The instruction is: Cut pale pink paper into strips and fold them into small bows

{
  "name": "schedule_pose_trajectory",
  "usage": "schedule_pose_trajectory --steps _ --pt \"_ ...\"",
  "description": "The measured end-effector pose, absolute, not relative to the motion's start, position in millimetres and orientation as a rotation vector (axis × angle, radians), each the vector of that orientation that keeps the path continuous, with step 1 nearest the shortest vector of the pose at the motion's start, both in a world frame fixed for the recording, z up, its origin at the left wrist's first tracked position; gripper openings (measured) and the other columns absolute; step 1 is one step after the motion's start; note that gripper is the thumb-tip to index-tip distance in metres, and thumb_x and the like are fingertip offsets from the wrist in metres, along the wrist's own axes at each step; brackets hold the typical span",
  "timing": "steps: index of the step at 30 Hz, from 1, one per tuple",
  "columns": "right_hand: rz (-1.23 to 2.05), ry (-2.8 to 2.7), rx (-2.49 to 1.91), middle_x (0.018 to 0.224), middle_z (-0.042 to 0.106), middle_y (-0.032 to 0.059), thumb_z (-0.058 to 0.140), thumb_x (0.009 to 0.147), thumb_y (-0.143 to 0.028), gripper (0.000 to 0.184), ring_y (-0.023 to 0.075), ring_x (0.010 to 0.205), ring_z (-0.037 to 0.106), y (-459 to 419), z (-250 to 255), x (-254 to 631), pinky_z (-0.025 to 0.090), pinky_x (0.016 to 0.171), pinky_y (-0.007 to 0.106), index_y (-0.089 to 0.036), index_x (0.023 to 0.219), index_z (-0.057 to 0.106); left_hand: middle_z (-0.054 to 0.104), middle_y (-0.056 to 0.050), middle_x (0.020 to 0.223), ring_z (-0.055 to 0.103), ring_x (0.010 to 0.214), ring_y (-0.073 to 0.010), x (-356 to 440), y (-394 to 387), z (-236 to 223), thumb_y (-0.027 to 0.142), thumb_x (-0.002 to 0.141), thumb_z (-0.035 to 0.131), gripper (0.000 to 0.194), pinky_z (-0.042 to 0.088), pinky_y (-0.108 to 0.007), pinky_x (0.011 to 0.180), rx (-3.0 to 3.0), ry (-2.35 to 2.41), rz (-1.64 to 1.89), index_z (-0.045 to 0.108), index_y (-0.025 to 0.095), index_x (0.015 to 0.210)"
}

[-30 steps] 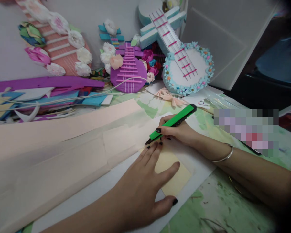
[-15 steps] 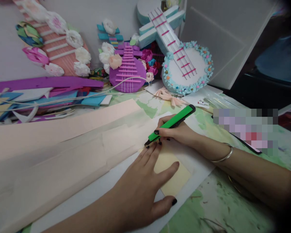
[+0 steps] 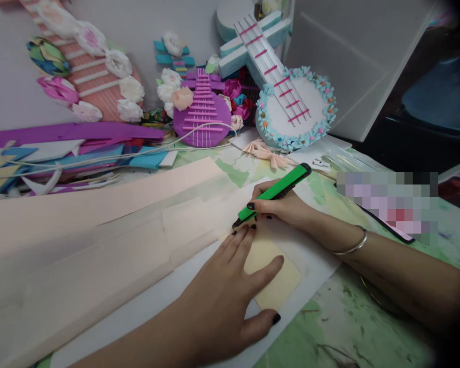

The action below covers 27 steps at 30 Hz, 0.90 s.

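Note:
My right hand (image 3: 281, 204) grips a green utility knife (image 3: 274, 193) with a black end and black nose. Its tip points down to the left, at the upper edge of a pale yellow paper piece (image 3: 281, 281). On that piece lies my left hand (image 3: 230, 286), fingers spread and fingertips just below the knife's tip. Under the yellow piece is a larger white sheet (image 3: 322, 271). The blade itself is too small to make out. Long pale pink paper strips (image 3: 111, 271) lie left of both hands.
Paper instruments stand at the back: a purple one (image 3: 220, 110), a light-blue one (image 3: 276, 122) and a pink one (image 3: 86, 84). Coloured scraps (image 3: 111, 156) and a white cord (image 3: 184, 134) lie at the left. A blurred flat object (image 3: 387, 207) rests at the right on the green patterned tablecloth (image 3: 325, 319).
The knife and my right hand have shifted slightly up and to the right. My left hand stays flat in the same place.

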State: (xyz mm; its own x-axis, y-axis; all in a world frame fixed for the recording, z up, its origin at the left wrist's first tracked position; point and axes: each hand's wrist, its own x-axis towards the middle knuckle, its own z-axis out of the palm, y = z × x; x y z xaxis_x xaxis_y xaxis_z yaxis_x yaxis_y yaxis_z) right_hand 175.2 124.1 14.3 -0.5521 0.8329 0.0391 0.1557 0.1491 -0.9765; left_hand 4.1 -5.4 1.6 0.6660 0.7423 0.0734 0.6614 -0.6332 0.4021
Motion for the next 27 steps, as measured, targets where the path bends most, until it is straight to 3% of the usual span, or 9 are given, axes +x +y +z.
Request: schedule_pose_trajectory --steps 27 --pt "1.418 -1.857 -0.985 0.048 0.057 -0.0001 0.07 0.071 -0.034 0.024 0.0089 0.045 0.047 130.7 15.1 181.0 0.034 0.042 0.021 -0.016 0.061 0.059 0.008 -0.01 0.158 0.014 0.141 -0.0423 2.7 -6.5 -2.4 0.044 0.08 0.061 0.073 0.025 -0.062 0.108 2.545 1.113 0.349 0.03 0.033 0.145"
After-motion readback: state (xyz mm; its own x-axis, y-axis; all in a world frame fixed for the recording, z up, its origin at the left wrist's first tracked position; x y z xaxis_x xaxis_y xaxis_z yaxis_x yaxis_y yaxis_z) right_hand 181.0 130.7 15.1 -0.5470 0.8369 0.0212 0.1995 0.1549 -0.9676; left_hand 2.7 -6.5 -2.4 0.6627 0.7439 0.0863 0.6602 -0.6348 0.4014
